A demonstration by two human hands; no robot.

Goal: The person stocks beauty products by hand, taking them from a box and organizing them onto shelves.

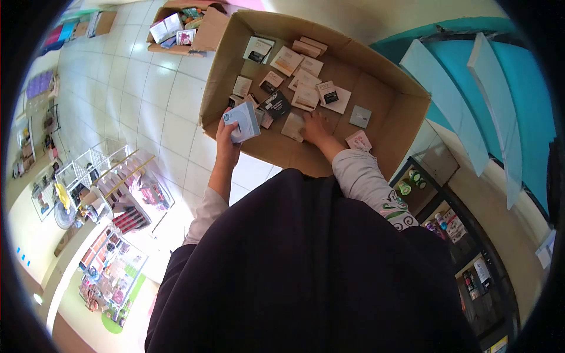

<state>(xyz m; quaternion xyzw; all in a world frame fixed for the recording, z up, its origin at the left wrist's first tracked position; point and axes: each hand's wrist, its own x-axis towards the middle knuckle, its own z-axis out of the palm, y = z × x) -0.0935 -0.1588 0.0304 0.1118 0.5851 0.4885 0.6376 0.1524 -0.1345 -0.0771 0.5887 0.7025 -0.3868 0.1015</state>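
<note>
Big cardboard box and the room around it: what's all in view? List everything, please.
Big carton: one, brown, centre top
Small boxes: over a dozen, mostly pale, inside it
Black box: one, among them
Light blue box: at least one, in left hand
Smaller carton: one, brown, filled, upper left
Floor tiles: many, white, left
Slanted panels: two, white, right
Shelf unit: one, dark, stocked, lower right
Display racks: several, goods too small to count, left
Black garment: one, lower centre
Left hand: one, holding
Right hand: one, in big carton
</note>
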